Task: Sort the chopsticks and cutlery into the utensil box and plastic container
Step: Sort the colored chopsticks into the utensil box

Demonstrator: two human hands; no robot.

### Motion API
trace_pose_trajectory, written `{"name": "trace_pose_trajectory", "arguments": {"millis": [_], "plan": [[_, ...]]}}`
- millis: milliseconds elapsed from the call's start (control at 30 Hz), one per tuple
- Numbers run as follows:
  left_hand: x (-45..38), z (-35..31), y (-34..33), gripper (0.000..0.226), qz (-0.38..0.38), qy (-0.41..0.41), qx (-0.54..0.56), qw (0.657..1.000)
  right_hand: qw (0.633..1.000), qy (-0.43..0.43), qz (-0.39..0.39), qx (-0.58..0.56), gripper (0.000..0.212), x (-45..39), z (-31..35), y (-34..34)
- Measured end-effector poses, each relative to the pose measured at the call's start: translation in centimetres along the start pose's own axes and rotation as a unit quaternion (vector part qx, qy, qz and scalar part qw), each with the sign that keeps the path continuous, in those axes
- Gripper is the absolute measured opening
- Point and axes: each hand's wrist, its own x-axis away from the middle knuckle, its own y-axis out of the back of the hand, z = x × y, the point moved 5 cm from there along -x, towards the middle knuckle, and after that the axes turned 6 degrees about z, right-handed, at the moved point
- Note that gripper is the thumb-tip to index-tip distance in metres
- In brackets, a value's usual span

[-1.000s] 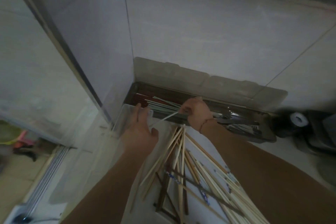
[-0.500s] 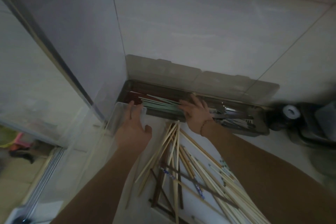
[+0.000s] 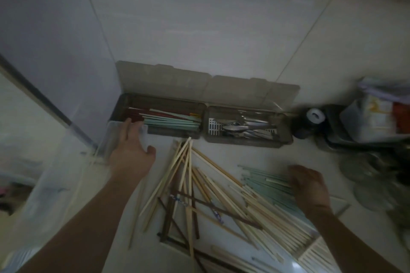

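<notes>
Reaching into the loose chopstick pile [image 3: 199,195] on the table [image 3: 277,155], right hand [image 3: 310,186] has fingers curled over the green chopsticks [image 3: 266,182]; a firm grip cannot be confirmed. Left hand [image 3: 131,150] rests relaxed, fingers straight, on the plastic container [image 3: 106,139] rim. Next, likely: pinch one, carry to the utensil box [image 3: 199,117] at the wall, left compartment holding green ones.

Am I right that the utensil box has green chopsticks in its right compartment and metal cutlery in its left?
Not quite: the sides are swapped. The head view shows the utensil box holding green chopsticks in its left compartment and metal cutlery in its right.
</notes>
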Motion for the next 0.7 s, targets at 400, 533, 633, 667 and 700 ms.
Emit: {"name": "trace_pose_trajectory", "arguments": {"millis": [400,533,633,667,700], "plan": [[0.1,-0.3,0.1,0.073,-0.009,-0.008,-0.012,1.0,0.999,-0.019,0.014,0.024,0.02,0.6,1.6,0.0],[0.1,-0.5,0.3,0.074,-0.003,0.005,-0.014,1.0,0.995,0.06,-0.059,-0.058,0.043,-0.4,5.3,1.4],[0.1,-0.6,0.5,0.074,-0.001,0.002,-0.018,1.0,0.985,0.087,-0.061,-0.133,0.046,-2.3,9.6,1.9],[0.1,-0.6,0.6,0.074,-0.001,0.0,-0.021,1.0,0.984,0.095,-0.048,-0.146,0.037,-3.2,11.4,1.8],[0.1,-0.6,0.7,0.073,-0.003,-0.004,-0.023,1.0,0.983,0.105,-0.035,-0.147,0.03,-4.2,13.3,1.6]]}}
